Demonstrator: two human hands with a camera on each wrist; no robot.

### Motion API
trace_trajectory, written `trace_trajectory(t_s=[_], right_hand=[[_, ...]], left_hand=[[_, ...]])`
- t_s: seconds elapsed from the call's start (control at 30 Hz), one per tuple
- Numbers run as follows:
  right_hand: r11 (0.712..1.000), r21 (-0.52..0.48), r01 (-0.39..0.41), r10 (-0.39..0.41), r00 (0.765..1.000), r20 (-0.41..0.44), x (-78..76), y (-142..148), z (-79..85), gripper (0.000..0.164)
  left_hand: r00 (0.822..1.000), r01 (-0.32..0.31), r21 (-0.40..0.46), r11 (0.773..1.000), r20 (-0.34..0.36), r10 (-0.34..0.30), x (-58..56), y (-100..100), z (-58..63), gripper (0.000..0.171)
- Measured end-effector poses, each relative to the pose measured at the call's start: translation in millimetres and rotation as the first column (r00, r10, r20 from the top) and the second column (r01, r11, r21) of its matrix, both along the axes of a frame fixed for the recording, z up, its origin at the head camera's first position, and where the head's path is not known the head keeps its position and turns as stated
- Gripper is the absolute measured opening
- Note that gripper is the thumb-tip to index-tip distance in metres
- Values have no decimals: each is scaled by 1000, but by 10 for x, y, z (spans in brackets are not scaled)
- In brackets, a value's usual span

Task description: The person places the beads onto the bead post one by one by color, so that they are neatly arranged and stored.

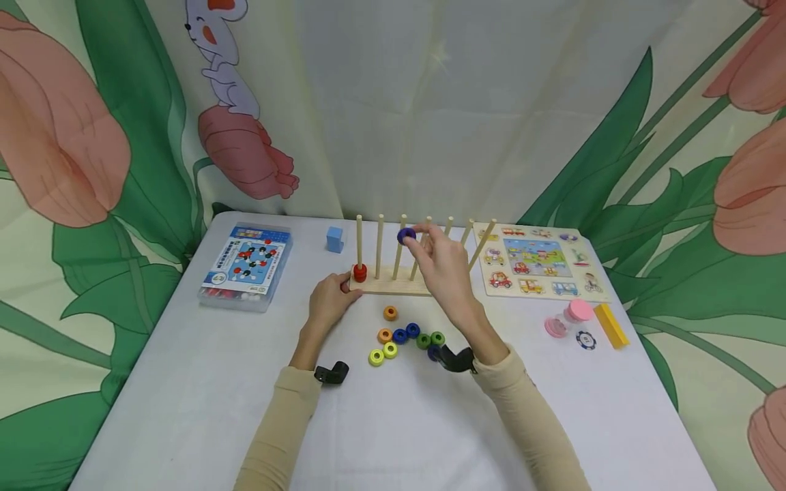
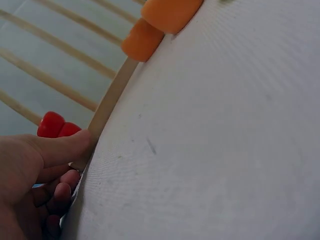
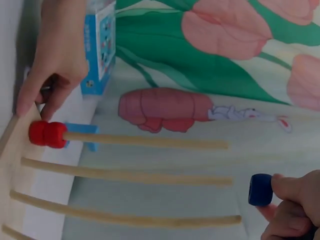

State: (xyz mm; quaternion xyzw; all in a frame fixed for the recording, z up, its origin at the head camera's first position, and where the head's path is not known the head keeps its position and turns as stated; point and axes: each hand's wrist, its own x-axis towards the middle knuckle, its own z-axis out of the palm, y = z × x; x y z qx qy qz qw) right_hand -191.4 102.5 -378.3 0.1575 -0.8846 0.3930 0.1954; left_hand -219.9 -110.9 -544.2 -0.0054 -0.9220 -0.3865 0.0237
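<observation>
A wooden peg stand with several upright pegs stands at the middle back of the table. Two red rings are stacked at the foot of its leftmost peg. My left hand grips the left end of the base, thumb on the front edge in the left wrist view. Raised near the peg tops, my right hand pinches a dark purple-blue ring between thumb and fingers. In the right wrist view this ring is beyond the tips of the second and third pegs, apart from both.
Before the stand lie loose orange rings, blue, green, yellow rings and a purple one. A boxed molecule set and blue block stand left. Right are a picture puzzle board, pink pieces, a chip and yellow block.
</observation>
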Motion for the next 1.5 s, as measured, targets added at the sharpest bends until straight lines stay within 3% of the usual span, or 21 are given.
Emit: trace_trajectory(t_s=[0.1,0.2,0.3,0.4,0.53,0.67,0.77,0.93,1.03,1.13,1.2,1.27,1.37,1.5], right_hand=[[999,32,-10,10,1000,4,-208,-165,190,36],[996,91,1,-6,998,55,-339,-262,217,36],[989,144,16,-25,998,58,-364,-294,173,36],[992,128,24,-25,1000,6,-322,-265,101,36],[1000,-19,25,-25,1000,-12,-152,-121,-58,32],[994,-102,26,-14,993,114,57,125,-368,28],[995,-94,38,-13,969,249,214,339,-699,24],[999,-38,29,-10,902,432,532,636,-1182,17],[1000,8,9,-12,861,508,761,750,-1335,20],[998,57,-10,-21,858,514,925,796,-1400,28],[995,94,-11,-35,882,470,970,784,-1378,31],[994,105,-9,-35,909,415,960,727,-1256,31],[996,89,-8,-22,944,329,853,573,-938,29],[1000,14,-23,20,981,191,531,285,-426,30]], left_hand=[[1000,9,1,1000,0,-9,0,19,-12,59],[1000,24,10,1000,-14,-24,-5,43,-13,58],[999,34,12,999,-29,-33,-3,66,-2,57],[999,34,3,999,-29,-34,-3,73,7,57],[1000,21,2,1000,-16,-21,6,58,35,57],[1000,20,12,1000,8,-20,9,42,56,57],[1000,14,16,1000,17,-14,9,29,62,57],[1000,1,17,1000,12,-1,18,11,78,57],[1000,1,15,1000,12,-1,17,10,77,57],[1000,-12,18,1000,10,12,13,10,72,56],[1000,-11,16,1000,17,11,9,10,69,57],[1000,-4,16,1000,24,4,4,14,66,57],[999,7,22,1000,34,-7,5,21,61,59],[1000,4,32,999,26,-5,12,26,50,58]])
